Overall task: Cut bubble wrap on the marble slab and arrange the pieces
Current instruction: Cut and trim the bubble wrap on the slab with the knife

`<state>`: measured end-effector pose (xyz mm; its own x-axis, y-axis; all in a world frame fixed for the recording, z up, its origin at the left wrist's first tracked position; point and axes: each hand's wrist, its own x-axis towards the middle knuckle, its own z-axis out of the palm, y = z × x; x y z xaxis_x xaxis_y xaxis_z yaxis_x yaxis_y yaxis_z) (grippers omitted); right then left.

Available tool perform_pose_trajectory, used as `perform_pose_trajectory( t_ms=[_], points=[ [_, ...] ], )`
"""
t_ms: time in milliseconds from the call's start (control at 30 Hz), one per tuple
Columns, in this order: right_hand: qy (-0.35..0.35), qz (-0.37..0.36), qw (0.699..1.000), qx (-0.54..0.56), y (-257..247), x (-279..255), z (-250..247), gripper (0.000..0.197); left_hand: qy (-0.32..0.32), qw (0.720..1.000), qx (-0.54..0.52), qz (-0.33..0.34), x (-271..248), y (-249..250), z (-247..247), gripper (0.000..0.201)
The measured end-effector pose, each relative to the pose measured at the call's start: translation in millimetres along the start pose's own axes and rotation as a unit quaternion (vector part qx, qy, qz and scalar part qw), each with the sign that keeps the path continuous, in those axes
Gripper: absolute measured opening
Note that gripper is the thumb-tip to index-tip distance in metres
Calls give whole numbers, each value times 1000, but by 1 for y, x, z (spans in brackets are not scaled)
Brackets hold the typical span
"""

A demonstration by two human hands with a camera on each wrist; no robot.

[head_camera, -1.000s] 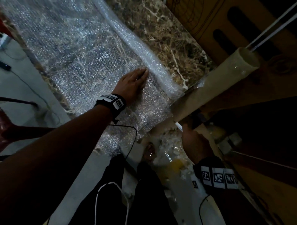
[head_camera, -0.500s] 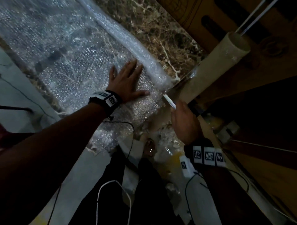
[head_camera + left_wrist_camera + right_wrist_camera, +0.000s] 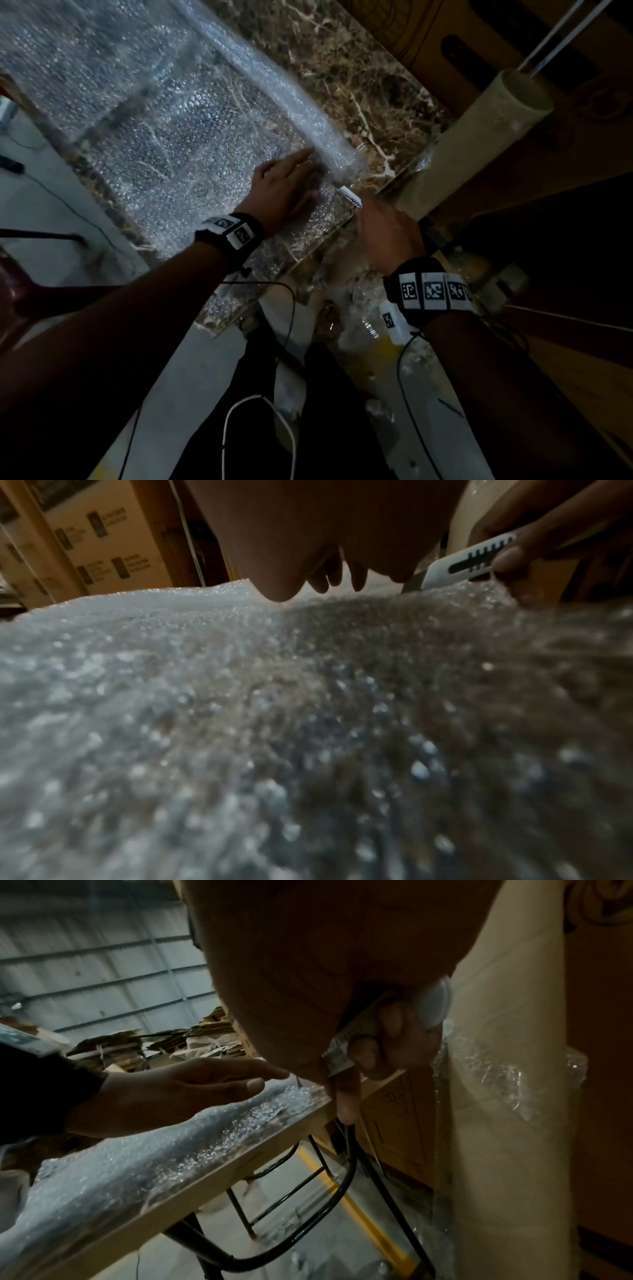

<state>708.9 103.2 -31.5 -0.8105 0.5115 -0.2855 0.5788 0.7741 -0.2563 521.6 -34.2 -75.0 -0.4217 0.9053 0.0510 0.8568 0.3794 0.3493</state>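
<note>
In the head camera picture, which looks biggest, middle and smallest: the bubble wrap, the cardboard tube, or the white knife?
1. bubble wrap
2. cardboard tube
3. knife, mostly hidden in the right hand, so only its tip is counted

Three views over one corner of the marble slab

The head view looks steeply down on the marble slab (image 3: 346, 78) from above its near edge. The left wrist view skims low across the bubble wrap (image 3: 240, 710). The right wrist view looks along the slab's edge from beside its corner. All share that corner.
</note>
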Motion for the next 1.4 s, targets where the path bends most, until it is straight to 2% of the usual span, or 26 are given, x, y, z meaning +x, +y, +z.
perform_pose_trajectory(
  t_ms=[200,333,633,767,933,1067,1133,1233,1400],
  points=[
    [-18,-12,1000,13,4,2,-4,20,-46,999,14,-24,-4,-2,12,65],
    [-21,-17,1000,3,1,-1,-6,28,-45,998,43,-15,-5,-3,17,65],
    [-38,-15,999,-8,-5,-6,-6,34,-84,994,70,-15,-7,-3,19,72],
    [-48,-21,998,-44,-4,-15,-13,46,-105,991,76,-16,-5,-3,18,72],
    [-68,-3,996,-55,2,-33,-22,28,-128,989,71,-21,-4,0,15,71],
    [-74,23,996,-49,4,-36,-26,26,-162,984,71,-27,0,6,3,80],
    [-57,39,997,-26,3,-42,-28,23,-181,981,62,-32,5,12,-8,82],
    [-20,87,995,55,-5,-57,-27,23,-173,983,45,-33,11,16,-30,70],
    [-56,141,969,195,-44,-75,-20,27,-147,986,73,-28,17,-25,-82,64]
  ],
)
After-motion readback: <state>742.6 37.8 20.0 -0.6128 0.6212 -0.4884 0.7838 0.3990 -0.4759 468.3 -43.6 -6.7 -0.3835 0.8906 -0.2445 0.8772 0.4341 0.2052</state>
